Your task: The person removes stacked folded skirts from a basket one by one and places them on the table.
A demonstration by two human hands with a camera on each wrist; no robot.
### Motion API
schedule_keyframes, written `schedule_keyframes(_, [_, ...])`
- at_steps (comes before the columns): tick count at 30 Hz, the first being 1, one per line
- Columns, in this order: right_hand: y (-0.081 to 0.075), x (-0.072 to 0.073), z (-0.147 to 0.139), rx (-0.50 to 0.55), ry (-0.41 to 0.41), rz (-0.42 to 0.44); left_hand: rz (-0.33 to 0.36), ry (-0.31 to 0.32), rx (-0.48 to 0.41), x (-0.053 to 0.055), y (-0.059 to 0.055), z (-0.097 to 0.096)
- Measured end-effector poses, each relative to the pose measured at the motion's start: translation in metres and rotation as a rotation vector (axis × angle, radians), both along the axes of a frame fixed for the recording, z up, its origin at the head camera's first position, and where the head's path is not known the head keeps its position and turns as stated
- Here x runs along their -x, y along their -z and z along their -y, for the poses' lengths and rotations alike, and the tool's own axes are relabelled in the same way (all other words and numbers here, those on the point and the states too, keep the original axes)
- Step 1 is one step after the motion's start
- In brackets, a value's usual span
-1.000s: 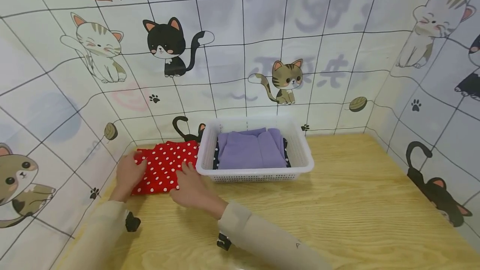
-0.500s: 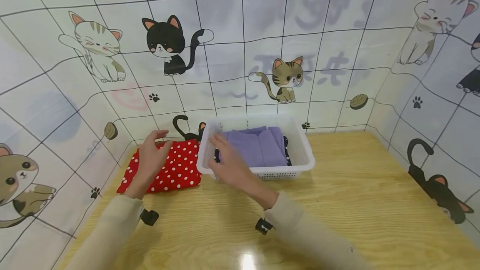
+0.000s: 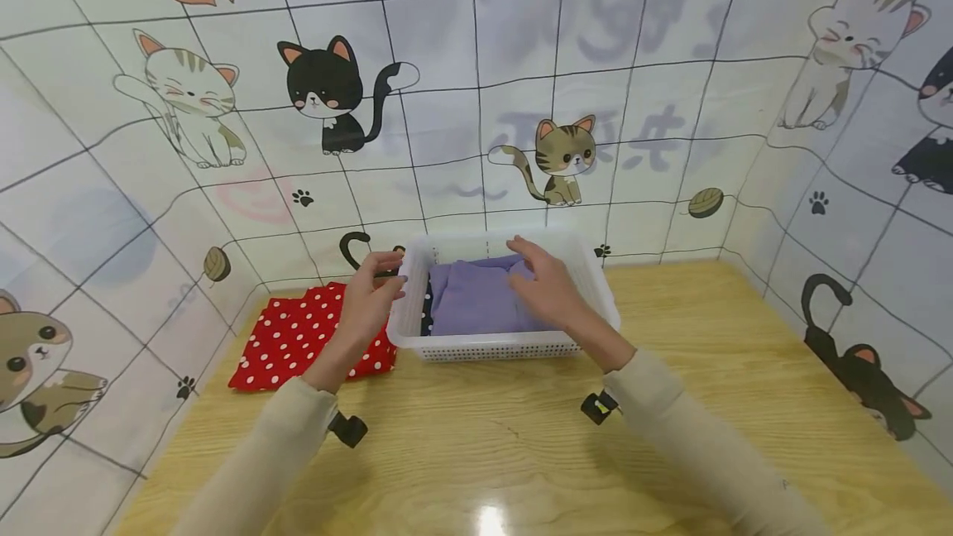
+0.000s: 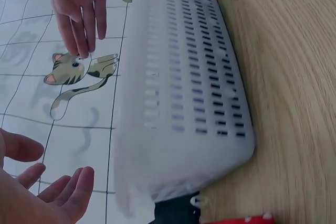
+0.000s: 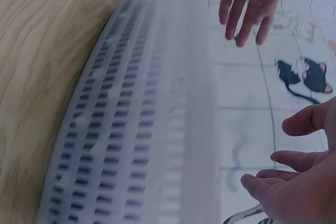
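In the head view a white plastic basket (image 3: 506,343) holds folded purple cloth (image 3: 472,300), with a strip of black-and-white dotted fabric (image 3: 427,308) showing at its left edge. My left hand (image 3: 366,304) hovers by the basket's left side, fingers loosely bent and nothing in them. Over the purple cloth hangs my right hand (image 3: 549,292), thumb apart from the fingers, also holding nothing. A folded red polka-dot cloth (image 3: 286,342) lies left of the basket, partly behind my left forearm. Both wrist views show the hands level above the basket's rim (image 5: 197,103).
The wooden table (image 3: 476,445) runs up to a wall covering (image 3: 447,106) printed with cats and grid lines. The wall covering also closes in the left and right sides. The basket stands close to the back wall.
Both hands have let go of the red polka-dot cloth and moved right, the left to the basket's side and the right above the purple cloth. The red cloth now lies flat on the table.
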State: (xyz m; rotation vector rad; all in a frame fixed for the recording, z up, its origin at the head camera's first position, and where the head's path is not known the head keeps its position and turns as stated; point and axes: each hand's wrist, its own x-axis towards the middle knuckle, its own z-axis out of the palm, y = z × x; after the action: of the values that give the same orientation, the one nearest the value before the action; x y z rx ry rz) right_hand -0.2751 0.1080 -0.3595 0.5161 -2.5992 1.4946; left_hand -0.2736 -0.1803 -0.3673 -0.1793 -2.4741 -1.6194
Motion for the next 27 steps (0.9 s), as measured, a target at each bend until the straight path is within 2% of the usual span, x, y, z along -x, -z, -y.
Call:
schedule_keyframes(5, [0.013,0.019,-0.027,-0.066,0.064,0.070,0.058,0.052,-0.077,0.009,0.006,-0.026])
schedule_keyframes(9, [0.025,0.031,-0.043,-0.107,0.111,0.126,0.189,0.080,-0.189,0.018,0.015,-0.040])
schedule_keyframes(12, [0.033,0.037,-0.051,-0.100,0.124,0.168,0.274,0.073,-0.259,0.025,0.020,-0.046])
schedule_keyframes(15, [0.038,0.044,-0.056,-0.124,0.123,0.172,0.315,0.046,-0.302,0.033,0.024,-0.049])
schedule_keyframes(20, [0.046,0.053,-0.054,-0.259,0.090,0.093,0.347,0.022,-0.273,0.043,0.029,-0.047])
schedule_keyframes(24, [0.051,0.057,-0.053,-0.324,0.069,0.060,0.335,0.009,-0.171,0.044,0.033,-0.048])
schedule_keyframes(27, [0.053,0.058,-0.053,-0.338,0.068,0.062,0.351,0.026,-0.125,0.044,0.036,-0.051])
